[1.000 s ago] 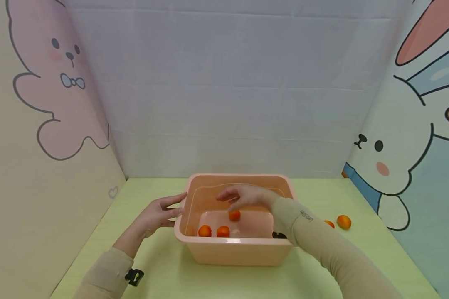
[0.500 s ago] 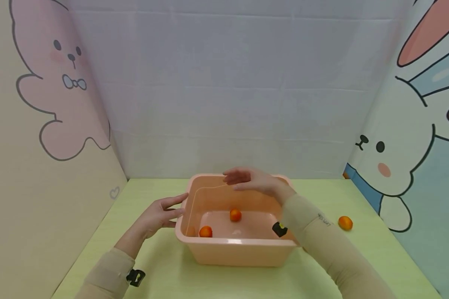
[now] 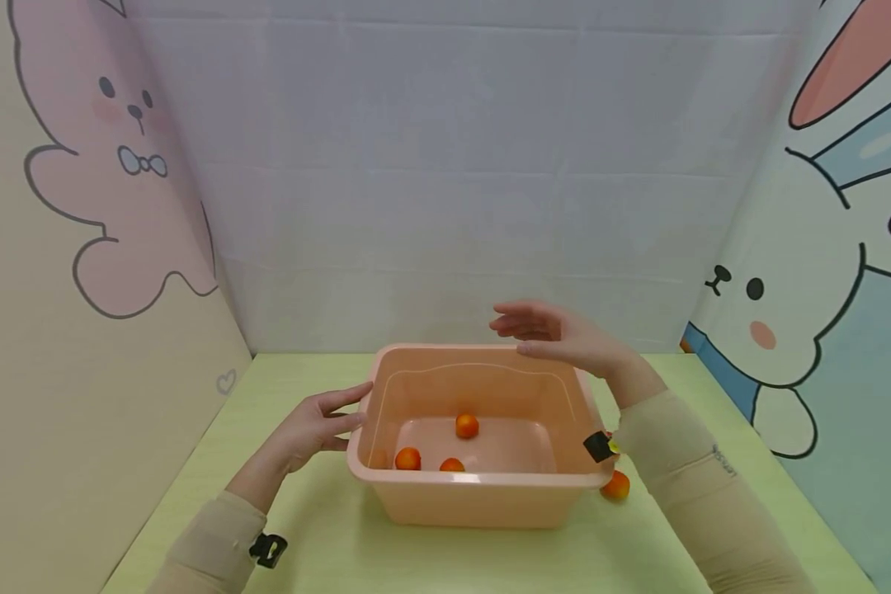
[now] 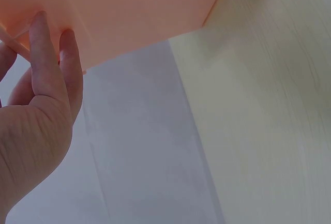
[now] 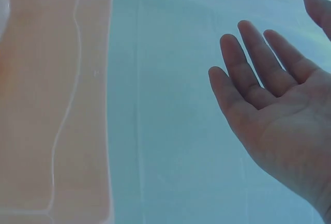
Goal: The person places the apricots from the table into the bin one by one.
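Observation:
A pink plastic tub stands in the middle of the table. Three round orange fruits lie inside: one fruit towards the back, another fruit at the front left, and a third fruit partly hidden by the front rim. My left hand touches the tub's left side with extended fingers; the left wrist view shows its fingertips against the outer wall near the rim. Above the tub's back right corner, my right hand hovers with nothing in it, fingers nearly straight and spread in the right wrist view.
Outside the tub's right side, a loose orange fruit lies on the pale green table. A white back wall and side walls with cartoon animals enclose the table.
My right hand has risen and moved right, from inside the tub to above its back right corner. The left hand stays put. My right sleeve now covers the far-right fruit.

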{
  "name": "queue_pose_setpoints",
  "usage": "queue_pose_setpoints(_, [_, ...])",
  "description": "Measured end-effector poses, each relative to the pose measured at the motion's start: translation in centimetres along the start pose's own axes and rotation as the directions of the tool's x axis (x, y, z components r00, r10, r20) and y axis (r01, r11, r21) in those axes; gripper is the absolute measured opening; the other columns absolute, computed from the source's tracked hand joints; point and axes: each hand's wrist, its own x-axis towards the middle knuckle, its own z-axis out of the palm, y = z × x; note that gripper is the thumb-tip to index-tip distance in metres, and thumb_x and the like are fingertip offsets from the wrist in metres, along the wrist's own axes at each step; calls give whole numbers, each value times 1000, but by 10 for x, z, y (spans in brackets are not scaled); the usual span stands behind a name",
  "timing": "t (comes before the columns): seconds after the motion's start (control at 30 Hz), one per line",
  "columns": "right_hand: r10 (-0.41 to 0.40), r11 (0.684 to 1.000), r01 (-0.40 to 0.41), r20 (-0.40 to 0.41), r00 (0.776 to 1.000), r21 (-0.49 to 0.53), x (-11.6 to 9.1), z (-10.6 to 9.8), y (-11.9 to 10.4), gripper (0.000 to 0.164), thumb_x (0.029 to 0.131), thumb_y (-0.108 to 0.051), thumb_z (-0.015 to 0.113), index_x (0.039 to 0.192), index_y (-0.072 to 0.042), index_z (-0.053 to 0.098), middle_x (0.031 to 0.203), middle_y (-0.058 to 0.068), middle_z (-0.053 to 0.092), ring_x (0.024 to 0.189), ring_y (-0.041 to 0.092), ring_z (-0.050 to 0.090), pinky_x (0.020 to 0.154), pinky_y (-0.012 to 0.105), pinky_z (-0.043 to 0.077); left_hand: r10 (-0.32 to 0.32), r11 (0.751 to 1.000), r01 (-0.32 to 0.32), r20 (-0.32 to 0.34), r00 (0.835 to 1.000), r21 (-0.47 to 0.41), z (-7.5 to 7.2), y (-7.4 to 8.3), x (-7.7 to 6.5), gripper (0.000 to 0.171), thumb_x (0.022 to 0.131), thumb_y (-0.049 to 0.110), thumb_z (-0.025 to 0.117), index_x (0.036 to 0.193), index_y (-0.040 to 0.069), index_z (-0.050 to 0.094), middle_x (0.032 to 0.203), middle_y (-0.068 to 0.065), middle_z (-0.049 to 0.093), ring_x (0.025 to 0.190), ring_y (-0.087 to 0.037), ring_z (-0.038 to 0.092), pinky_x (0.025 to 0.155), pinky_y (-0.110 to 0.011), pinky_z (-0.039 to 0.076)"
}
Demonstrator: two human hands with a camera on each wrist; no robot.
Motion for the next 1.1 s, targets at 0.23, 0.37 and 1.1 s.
queue_pose_setpoints(0.23, [16, 998, -22, -88, 996, -60, -33, -12, 3, 57, 97, -12, 65, 148, -5, 42, 140, 19, 53, 128, 32, 51, 97, 29, 50, -4, 1000, 4, -3, 1000, -1, 0, 1, -1, 62, 94, 20, 71, 150, 12, 44, 150, -20, 43, 118, -33, 61, 83, -48, 57])
queue_pose_setpoints(0.37, [52, 994, -67, -162, 985, -91, -54, -15, 16, 56, 97, -11, 65, 148, -5, 42, 137, 18, 55, 124, 31, 54, 95, 26, 50, 5, 1000, -5, 7, 1000, -4, -1, 0, -1, 62, 94, 19, 69, 150, 11, 43, 151, -21, 41, 118, -33, 61, 84, -48, 57])
queue_pose_setpoints(1.1, [156, 929, -299, -503, 850, -219, -161, -32, 95, 52, 101, -15, 60, 145, 4, 40, 123, 2, 63, 102, -8, 56, 83, 10, 48, 15, 1000, -14, 21, 1000, -17, -3, -1, -2, 62, 95, 17, 68, 151, 9, 41, 151, -22, 40, 117, -32, 61, 84, -47, 57])
